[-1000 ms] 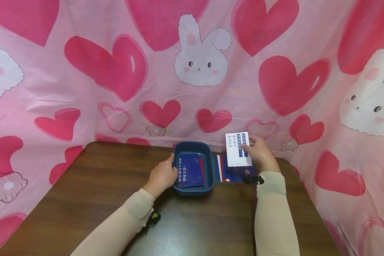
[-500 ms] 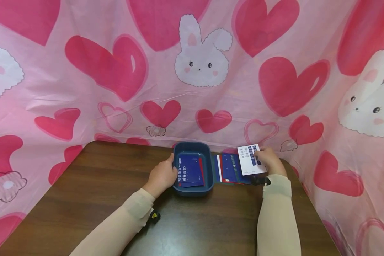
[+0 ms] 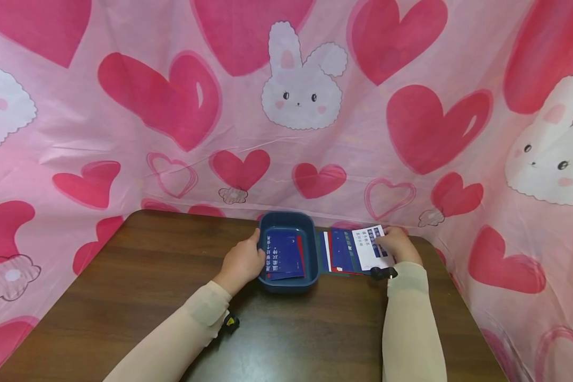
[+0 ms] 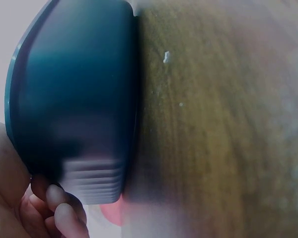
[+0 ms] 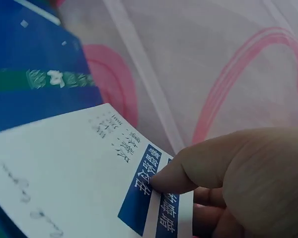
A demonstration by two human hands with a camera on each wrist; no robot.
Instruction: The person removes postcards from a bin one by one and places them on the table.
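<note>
Two hands work at the far edge of a brown wooden table point(image 3: 124, 297), which is backed by a pink cloth point(image 3: 172, 106) printed with hearts and rabbits. The left hand point(image 3: 241, 263) curls around the near left rim of a dark blue tray point(image 3: 313, 249), its fingers wrapped over the wall; the left wrist view shows fingertips tucked under the tray's lip. Inside the tray lies a blue card point(image 3: 284, 254) with white lettering, flat on the bottom. Just right of the tray, toward the far right corner, sits a fanned pile of blue, red and white cards point(image 3: 340, 251). The right hand point(image 3: 398, 245) pinches a white card point(image 3: 369, 248) with blue bands of text, thumb on top and fingers beneath, as the right wrist view shows closely. That card rests low over the right end of the pile, seemingly touching it. The step in hand appears to be sorting: this white card looks to be going down on the pile, not into the tray. The next move likely calls for letting the pinch go and picking another card cleanly off the fan.
</note>
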